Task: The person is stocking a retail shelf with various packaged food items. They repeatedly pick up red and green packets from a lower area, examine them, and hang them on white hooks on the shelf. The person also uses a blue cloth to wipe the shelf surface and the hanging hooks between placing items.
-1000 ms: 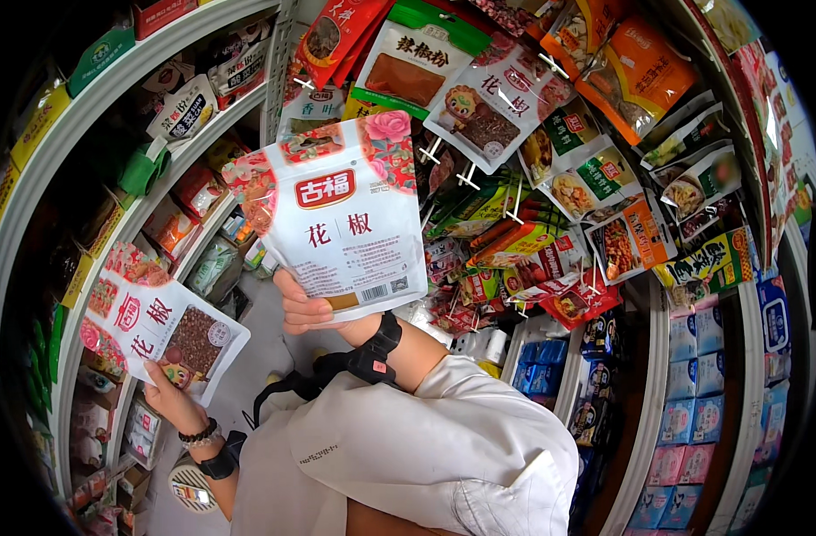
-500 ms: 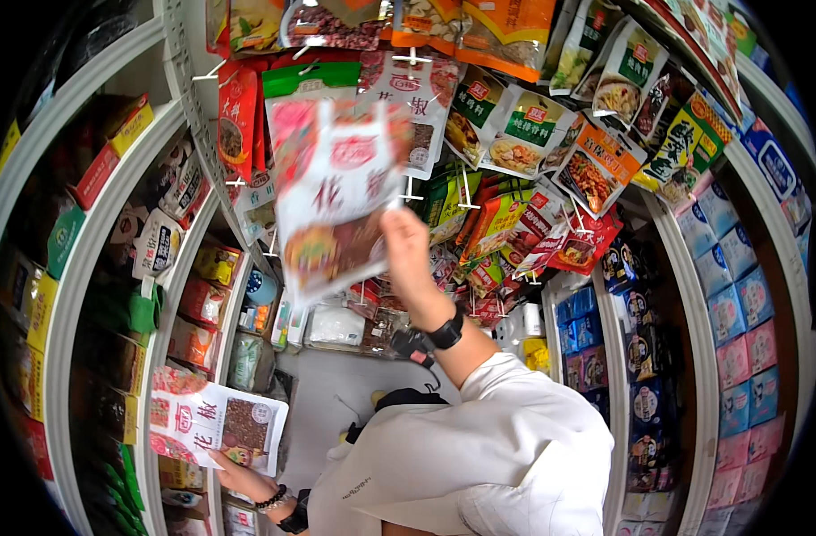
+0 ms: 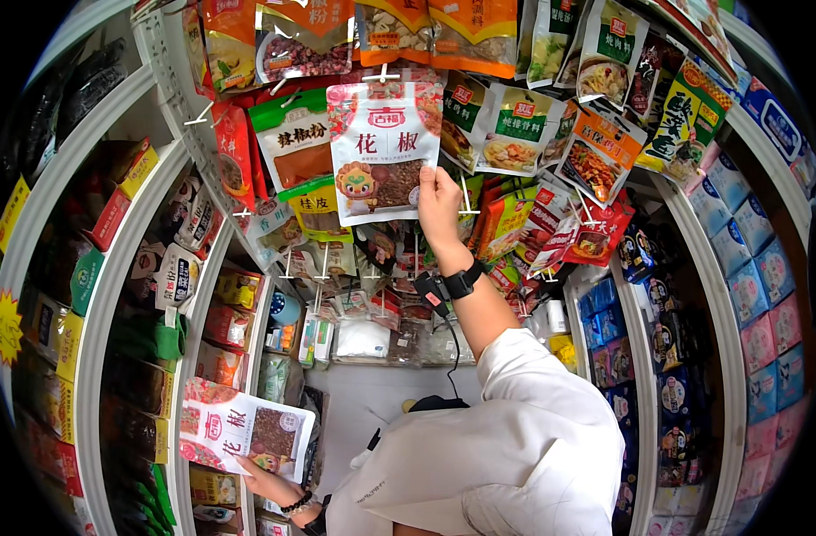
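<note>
Two hands, each clasping a spice packet: right (image 3: 439,204) at crowded pegs (image 3: 381,73) (left (image 3: 263,478) low).

R arm raised high, elbow bent, white sleeve to mid-forearm, black band on wrist. R hand (image 3: 439,201) up near top of frame, fingers closed in a pinch grip, thumb side facing camera. L arm low, hanging down by lower edge, bead bracelet on wrist. L hand (image 3: 263,478) palm up, fingers curled in grip.

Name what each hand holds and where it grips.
Right hand: hanging spice packet, lower right edge. Left hand: second spice packet, bottom edge.
</note>
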Tool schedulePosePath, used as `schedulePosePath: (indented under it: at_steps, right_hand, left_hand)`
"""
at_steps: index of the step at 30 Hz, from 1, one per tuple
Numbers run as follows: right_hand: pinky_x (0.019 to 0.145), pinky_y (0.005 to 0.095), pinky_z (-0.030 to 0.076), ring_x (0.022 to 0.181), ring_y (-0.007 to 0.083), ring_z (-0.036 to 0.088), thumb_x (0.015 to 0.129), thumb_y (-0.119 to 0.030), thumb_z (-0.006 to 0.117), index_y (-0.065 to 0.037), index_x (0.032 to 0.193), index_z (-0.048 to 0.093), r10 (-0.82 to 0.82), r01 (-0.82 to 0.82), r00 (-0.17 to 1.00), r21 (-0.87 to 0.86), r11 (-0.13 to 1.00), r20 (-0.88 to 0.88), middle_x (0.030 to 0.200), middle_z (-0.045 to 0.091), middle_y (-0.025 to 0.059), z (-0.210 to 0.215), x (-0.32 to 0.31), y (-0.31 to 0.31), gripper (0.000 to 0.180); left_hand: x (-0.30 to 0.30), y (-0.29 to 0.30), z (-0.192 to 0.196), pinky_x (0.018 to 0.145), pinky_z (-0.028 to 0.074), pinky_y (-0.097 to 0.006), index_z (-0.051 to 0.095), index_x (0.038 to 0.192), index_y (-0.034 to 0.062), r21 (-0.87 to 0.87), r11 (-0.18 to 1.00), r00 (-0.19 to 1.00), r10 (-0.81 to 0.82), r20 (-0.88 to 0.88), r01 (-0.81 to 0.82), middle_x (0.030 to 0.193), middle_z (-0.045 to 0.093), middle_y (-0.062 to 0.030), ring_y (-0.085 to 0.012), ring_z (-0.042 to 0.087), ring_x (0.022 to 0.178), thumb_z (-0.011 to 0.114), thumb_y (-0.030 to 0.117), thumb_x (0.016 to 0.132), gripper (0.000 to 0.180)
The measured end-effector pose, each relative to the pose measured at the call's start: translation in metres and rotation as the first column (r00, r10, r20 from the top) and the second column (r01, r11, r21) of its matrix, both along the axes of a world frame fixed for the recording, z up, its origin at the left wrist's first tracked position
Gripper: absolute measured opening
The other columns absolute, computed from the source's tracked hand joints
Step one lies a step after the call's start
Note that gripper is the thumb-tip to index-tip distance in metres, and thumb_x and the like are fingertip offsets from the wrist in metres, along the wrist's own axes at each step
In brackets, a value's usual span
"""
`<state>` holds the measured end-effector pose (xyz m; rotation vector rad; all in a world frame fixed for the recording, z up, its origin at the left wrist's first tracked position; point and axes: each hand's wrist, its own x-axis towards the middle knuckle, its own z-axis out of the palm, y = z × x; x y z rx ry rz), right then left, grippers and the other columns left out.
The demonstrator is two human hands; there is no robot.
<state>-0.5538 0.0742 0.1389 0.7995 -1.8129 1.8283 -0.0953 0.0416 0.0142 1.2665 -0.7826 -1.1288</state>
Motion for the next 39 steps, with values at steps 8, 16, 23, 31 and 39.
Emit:
schedulePosePath:
  at_steps: [8,16,23,31,39]
  right_hand:
    - [0.045,0.0354,0.032,0.046,0.0268,0.038,0.09,-0.022,0.048,0.003,0.068,0.043,-0.051,0.051,0.999,0.01,0.999,-0.007,0.053,0.041,0.0169,-0.007,-0.001,-0.003,0.034]
    - [0.077,0.0395,0.041,0.088,0.0362,0.052,0.085,-0.018,0.052,0.003,0.107,0.049,-0.207,0.211,0.976,0.062,0.976,-0.064,0.094,0.054,0.0213,0.013,-0.007,-0.009,0.031]
    - [0.076,0.033,0.045,0.082,0.0236,0.058,0.086,-0.028,0.055,0.0,0.102,0.055,0.797,-0.787,0.601,0.21,0.581,0.047,0.086,0.06,0.011,-0.014,0.134,0.016,0.032]
    - [0.057,0.022,0.037,0.062,0.0082,0.042,0.081,-0.018,0.062,-0.002,0.097,0.052,0.704,-0.724,0.665,-0.014,0.689,0.25,0.073,0.048,0.0009,-0.042,0.168,0.02,0.025]
    - [0.055,0.0251,0.038,0.062,0.0083,0.044,0.089,-0.023,0.053,0.001,0.09,0.056,0.687,-0.753,0.647,0.139,0.643,0.331,0.066,0.049,0.0043,-0.046,0.164,0.03,0.025]
  left_hand:
    - [0.003,0.001,-0.003,0.077,0.045,-0.031,0.05,0.106,-0.011,-0.009,0.999,0.998,-0.048,0.041,0.049,0.102,0.055,-0.0145,-0.0178,0.053,0.086,0.05,0.038,0.09,0.052]
    - [-0.027,-0.007,0.011,0.065,0.047,-0.027,0.054,0.09,-0.006,-0.112,0.989,0.994,-0.092,0.051,0.097,0.083,0.059,-0.01,-0.0137,0.054,0.07,0.049,0.033,0.091,0.039]
    - [-0.076,-0.025,0.029,0.044,0.047,-0.025,0.055,0.076,0.0016,-0.062,0.89,0.892,-0.453,0.009,0.452,0.067,0.058,-0.0061,-0.0127,0.057,0.059,0.046,0.03,0.092,0.034]
    - [-0.107,-0.028,0.049,0.059,0.045,-0.023,0.058,0.079,-0.0011,-0.341,0.735,0.81,-0.533,0.244,0.586,0.073,0.062,-0.0057,-0.0094,0.056,0.062,0.045,0.029,0.093,0.035]
    - [-0.112,-0.029,0.053,0.064,0.043,-0.024,0.057,0.08,-0.0021,-0.42,0.747,0.854,-0.486,0.185,0.516,0.078,0.06,-0.0057,-0.0099,0.054,0.069,0.041,0.026,0.095,0.036]
